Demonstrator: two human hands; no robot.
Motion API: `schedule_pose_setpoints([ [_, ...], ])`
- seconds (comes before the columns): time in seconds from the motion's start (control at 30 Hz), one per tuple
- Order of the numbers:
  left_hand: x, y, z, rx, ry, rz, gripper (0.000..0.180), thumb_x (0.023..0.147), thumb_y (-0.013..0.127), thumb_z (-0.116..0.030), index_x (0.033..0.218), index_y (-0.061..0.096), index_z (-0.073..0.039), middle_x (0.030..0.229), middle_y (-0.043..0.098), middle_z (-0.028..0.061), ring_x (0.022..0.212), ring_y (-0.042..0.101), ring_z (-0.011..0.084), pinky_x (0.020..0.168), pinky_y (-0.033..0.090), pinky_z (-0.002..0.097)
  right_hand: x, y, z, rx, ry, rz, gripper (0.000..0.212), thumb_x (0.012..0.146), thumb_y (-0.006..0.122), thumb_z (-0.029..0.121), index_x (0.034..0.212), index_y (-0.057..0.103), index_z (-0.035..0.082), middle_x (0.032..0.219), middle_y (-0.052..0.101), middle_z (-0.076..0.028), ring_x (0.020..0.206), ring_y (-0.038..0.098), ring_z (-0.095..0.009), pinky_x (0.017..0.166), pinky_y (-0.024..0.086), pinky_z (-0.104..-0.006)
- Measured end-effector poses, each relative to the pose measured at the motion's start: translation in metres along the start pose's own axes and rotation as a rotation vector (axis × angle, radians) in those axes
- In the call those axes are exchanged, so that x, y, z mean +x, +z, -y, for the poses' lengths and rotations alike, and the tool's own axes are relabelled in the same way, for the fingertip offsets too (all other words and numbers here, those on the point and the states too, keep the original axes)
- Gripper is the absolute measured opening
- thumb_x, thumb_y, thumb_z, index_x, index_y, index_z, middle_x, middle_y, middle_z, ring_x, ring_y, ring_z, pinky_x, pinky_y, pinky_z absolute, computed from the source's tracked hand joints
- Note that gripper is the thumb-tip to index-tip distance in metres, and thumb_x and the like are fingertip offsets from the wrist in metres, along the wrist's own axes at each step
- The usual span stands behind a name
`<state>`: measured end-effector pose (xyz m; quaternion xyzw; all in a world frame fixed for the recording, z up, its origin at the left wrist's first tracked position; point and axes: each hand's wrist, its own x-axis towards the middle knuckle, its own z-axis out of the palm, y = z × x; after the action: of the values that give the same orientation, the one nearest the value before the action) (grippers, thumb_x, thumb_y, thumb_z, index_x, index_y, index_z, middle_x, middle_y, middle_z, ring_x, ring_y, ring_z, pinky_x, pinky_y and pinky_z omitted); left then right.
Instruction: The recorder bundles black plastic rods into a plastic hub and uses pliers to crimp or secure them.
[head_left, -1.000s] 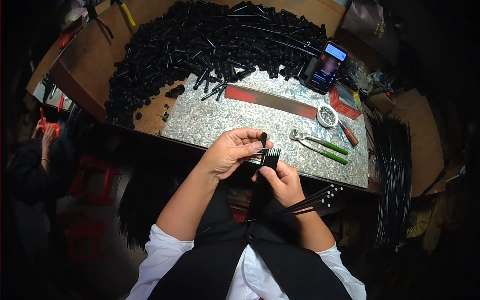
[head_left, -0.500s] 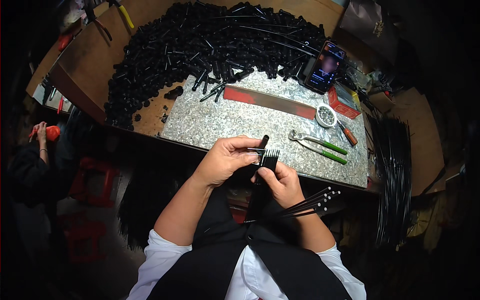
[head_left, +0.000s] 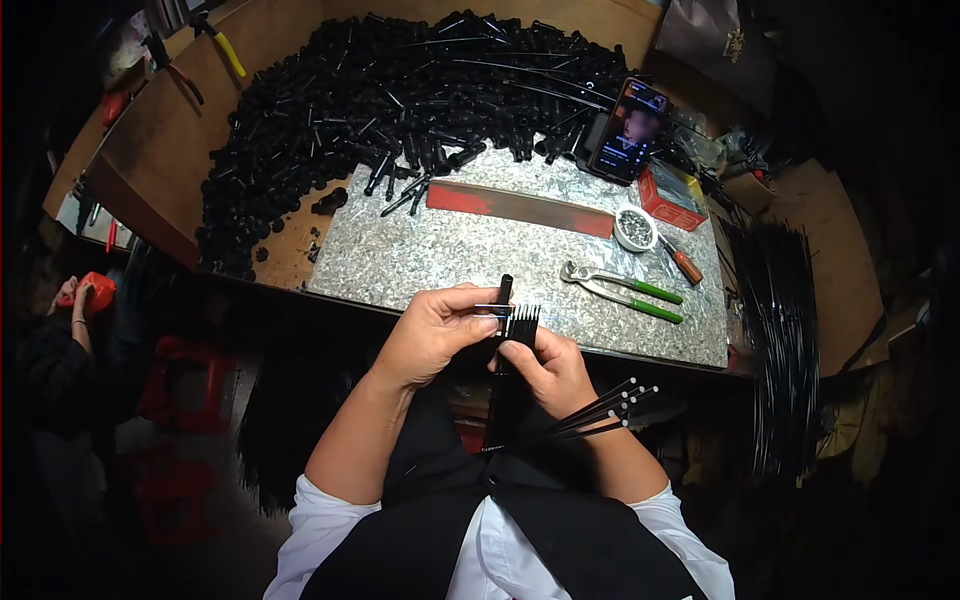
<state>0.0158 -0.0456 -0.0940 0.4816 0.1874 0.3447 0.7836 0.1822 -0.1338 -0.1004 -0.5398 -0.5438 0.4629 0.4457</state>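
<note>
Both of my hands meet just above the front edge of the speckled work board. My left hand pinches a thin, shiny strip between thumb and fingers, beside a black tube that stands nearly upright. A bundle of thin black rods with silvery tips is gripped in my right hand, thumb on top. The rods' other ends, with pale round tips, fan out over my right forearm. Where the tube meets the rods is partly covered by my fingers.
A heap of black tubular parts covers the back. On the board lie a red-and-grey bar, green-handled pincers, a white cup of small metal bits and a screwdriver. A phone stands behind. Another person's hands hold something red at left.
The view has shifted slightly, so the board and its things sit a little further left. My hands keep the same holds, close together at the rods' tips.
</note>
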Motion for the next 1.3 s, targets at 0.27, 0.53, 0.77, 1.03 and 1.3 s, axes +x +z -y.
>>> schedule_pose_setpoints([
  [0.27, 0.001, -0.001, 0.011, -0.152, -0.039, -0.033, 0.032, 0.085, 0.062, 0.001, 0.116, 0.057, 0.008, 0.101, 0.064, 0.0126, 0.089, 0.063, 0.0151, 0.074, 0.054, 0.0263, 0.002, 0.0, -0.001, -0.003, 0.002, -0.004, 0.015, 0.093, 0.055, 0.01, 0.093, 0.062, -0.003, 0.08, 0.066, -0.005, 0.073, 0.06, -0.009, 0.067, 0.048, -0.0235],
  [0.53, -0.002, 0.005, 0.006, -0.109, -0.002, -0.065, 0.031, 0.084, 0.062, 0.003, 0.114, 0.057, 0.008, 0.101, 0.064, 0.0133, 0.085, 0.064, 0.0144, 0.07, 0.055, 0.0235, 0.003, 0.002, -0.003, -0.016, -0.026, 0.005, 0.014, 0.093, 0.054, 0.008, 0.094, 0.062, -0.003, 0.08, 0.066, -0.005, 0.073, 0.061, -0.01, 0.068, 0.049, -0.0241],
  [0.77, -0.004, 0.01, 0.005, -0.002, 0.013, -0.156, 0.032, 0.085, 0.063, 0.001, 0.115, 0.055, 0.01, 0.091, 0.065, 0.0114, 0.073, 0.063, 0.0111, 0.055, 0.053, 0.0222, 0.002, 0.005, 0.004, -0.081, -0.065, 0.0, 0.014, 0.092, 0.056, 0.009, 0.093, 0.062, -0.004, 0.079, 0.067, -0.007, 0.073, 0.061, -0.011, 0.067, 0.049, -0.0248],
  [1.03, -0.004, 0.009, 0.005, 0.003, 0.033, -0.153, 0.03, 0.085, 0.063, 0.0, 0.113, 0.058, 0.008, 0.09, 0.066, 0.0088, 0.072, 0.059, 0.007, 0.063, 0.05, 0.0194, 0.0, 0.007, 0.005, -0.097, -0.08, -0.034, 0.015, 0.091, 0.057, 0.008, 0.099, 0.063, -0.004, 0.081, 0.067, -0.006, 0.074, 0.061, -0.01, 0.068, 0.049, -0.025],
  [1.3, -0.005, 0.003, 0.007, -0.012, 0.009, -0.089, 0.028, 0.086, 0.063, -0.003, 0.112, 0.061, 0.005, 0.093, 0.067, 0.0079, 0.074, 0.059, 0.0071, 0.068, 0.049, 0.0196, 0.0, 0.004, 0.005, -0.002, -0.03, -0.028, 0.016, 0.091, 0.059, 0.01, 0.1, 0.063, -0.002, 0.089, 0.066, -0.003, 0.08, 0.058, -0.008, 0.072, 0.047, -0.0231],
])
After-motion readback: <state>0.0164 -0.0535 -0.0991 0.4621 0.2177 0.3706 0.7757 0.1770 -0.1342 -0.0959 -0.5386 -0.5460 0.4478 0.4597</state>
